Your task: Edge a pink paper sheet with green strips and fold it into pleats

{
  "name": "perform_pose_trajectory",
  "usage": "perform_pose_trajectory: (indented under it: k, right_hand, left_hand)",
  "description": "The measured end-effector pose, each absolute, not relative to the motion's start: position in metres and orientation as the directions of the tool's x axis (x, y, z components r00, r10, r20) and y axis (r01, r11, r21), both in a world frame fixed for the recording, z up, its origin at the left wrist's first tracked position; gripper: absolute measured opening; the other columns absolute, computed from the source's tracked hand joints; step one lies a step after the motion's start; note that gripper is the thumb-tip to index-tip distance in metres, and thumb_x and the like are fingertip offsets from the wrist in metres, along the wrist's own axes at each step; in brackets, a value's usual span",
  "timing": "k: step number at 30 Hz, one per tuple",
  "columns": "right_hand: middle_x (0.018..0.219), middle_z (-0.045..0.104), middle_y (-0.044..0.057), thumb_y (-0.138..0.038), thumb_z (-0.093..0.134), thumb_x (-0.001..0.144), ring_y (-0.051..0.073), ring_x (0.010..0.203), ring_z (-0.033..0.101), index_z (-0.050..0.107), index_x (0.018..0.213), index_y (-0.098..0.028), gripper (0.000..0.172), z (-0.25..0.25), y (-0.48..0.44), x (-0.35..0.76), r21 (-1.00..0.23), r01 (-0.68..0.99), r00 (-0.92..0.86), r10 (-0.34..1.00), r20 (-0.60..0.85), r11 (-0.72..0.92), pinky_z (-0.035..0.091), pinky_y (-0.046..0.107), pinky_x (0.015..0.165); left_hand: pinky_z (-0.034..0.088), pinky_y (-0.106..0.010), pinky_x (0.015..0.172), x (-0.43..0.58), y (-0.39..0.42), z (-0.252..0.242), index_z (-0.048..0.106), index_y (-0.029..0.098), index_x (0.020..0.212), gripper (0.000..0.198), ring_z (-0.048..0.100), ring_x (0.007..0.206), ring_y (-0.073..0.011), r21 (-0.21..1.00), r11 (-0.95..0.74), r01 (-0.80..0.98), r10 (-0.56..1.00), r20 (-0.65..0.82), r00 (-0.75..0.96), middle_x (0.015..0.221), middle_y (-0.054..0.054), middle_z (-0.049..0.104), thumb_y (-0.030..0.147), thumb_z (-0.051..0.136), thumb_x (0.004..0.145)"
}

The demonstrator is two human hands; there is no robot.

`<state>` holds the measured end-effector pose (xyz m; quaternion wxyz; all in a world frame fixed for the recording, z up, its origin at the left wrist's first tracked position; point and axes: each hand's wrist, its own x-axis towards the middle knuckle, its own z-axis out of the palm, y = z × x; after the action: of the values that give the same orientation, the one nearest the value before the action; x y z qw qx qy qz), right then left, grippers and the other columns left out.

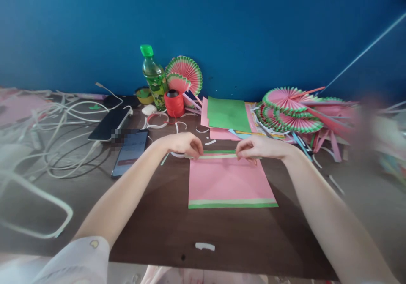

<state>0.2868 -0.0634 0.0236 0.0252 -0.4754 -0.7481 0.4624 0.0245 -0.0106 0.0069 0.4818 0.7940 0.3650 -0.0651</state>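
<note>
A pink sheet of paper (228,178) lies flat on the dark table, its near edge banded in pale green and green. Along its far edge runs a narrow pale paper strip (219,156), with a line of green showing just beyond it. My left hand (186,145) pinches the strip's left end, fingers curled down at the sheet's far left corner. At the other end my right hand (258,147) pinches it between thumb and fingers. Whether the strip is stuck to the sheet along its length, I cannot tell.
Behind the sheet sit green paper (226,114), a red spool (174,103) and a green-capped bottle (155,81). Pleated pink fans (288,108) pile up at right. Phones (131,153) and white cables (60,127) cover the left. A white scrap (204,246) lies near the front edge.
</note>
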Motion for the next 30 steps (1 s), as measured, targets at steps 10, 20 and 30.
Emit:
perform_pose_trajectory:
  k: [10, 20, 30]
  right_hand:
    - [0.067, 0.062, 0.001, -0.034, 0.054, 0.070, 0.014, 0.063, 0.055, 0.064, 0.073, -0.017, 0.020, 0.012, -0.060, 0.286, -0.653, 0.751, -0.514, 0.708, -0.484, 0.099, 0.040, 0.023, 0.055]
    - [0.063, 0.057, 0.001, -0.046, 0.055, 0.069, 0.012, 0.057, 0.046, 0.064, 0.083, -0.016, 0.035, 0.005, -0.053, 0.297, -0.608, 0.784, -0.486, 0.729, -0.481, 0.121, 0.032, 0.024, 0.052]
    - [0.056, 0.052, -0.005, -0.043, 0.062, 0.062, 0.009, 0.051, 0.040, 0.053, 0.072, -0.018, 0.028, 0.004, -0.055, 0.296, -0.658, 0.753, -0.491, 0.688, -0.534, 0.027, 0.029, 0.022, 0.050]
  left_hand:
    - [0.034, -0.019, 0.052, 0.037, -0.029, 0.019, 0.066, 0.020, 0.083, 0.023, 0.058, 0.066, -0.0120, 0.392, -0.436, 0.810, 0.696, -0.425, 0.580, 0.076, 0.002, 0.067, 0.025, 0.054, 0.065]
    - [0.035, -0.019, 0.055, 0.039, -0.028, 0.016, 0.065, 0.018, 0.083, 0.018, 0.057, 0.069, -0.0126, 0.381, -0.465, 0.799, 0.705, -0.387, 0.595, 0.080, -0.001, 0.066, 0.025, 0.055, 0.070]
    - [0.036, -0.024, 0.066, 0.037, -0.029, 0.010, 0.065, 0.021, 0.080, 0.016, 0.056, 0.085, -0.0180, 0.320, -0.531, 0.785, 0.720, -0.319, 0.617, 0.084, -0.001, 0.066, 0.024, 0.052, 0.072]
